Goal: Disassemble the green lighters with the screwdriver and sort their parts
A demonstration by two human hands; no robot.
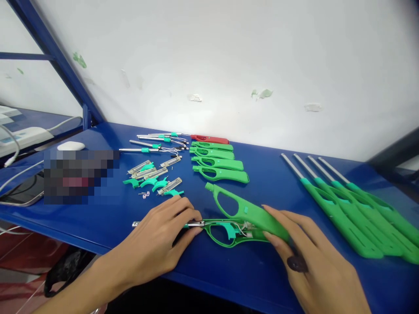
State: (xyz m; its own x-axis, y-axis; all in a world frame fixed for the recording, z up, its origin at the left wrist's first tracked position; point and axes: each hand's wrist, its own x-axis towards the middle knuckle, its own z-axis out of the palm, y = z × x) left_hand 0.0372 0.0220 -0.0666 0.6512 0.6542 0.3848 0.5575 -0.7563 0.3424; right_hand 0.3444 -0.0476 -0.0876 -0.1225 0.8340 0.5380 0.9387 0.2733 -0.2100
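Observation:
An opened utility lighter lies in front of me near the table's front edge. Its lower green shell half [220, 241] holds a teal trigger [231, 230], and wires run inside. My left hand [166, 235] pinches the metal tube [195, 223] where it meets the shell. The other green shell half [250, 209] is tilted above the lower one, its narrow end raised toward the left and back. My right hand [314, 253] grips the wide end of this upper half between thumb and fingers. The lower half's wide end is hidden under it.
Behind lie several green shell halves [225, 175] and a red one [212, 139]. Metal tubes with wires [134, 150], clear fuel tanks [170, 186] and teal triggers [131, 183] are at back left. Several assembled lighters [347, 218] lie right. A phone [22, 192] is far left.

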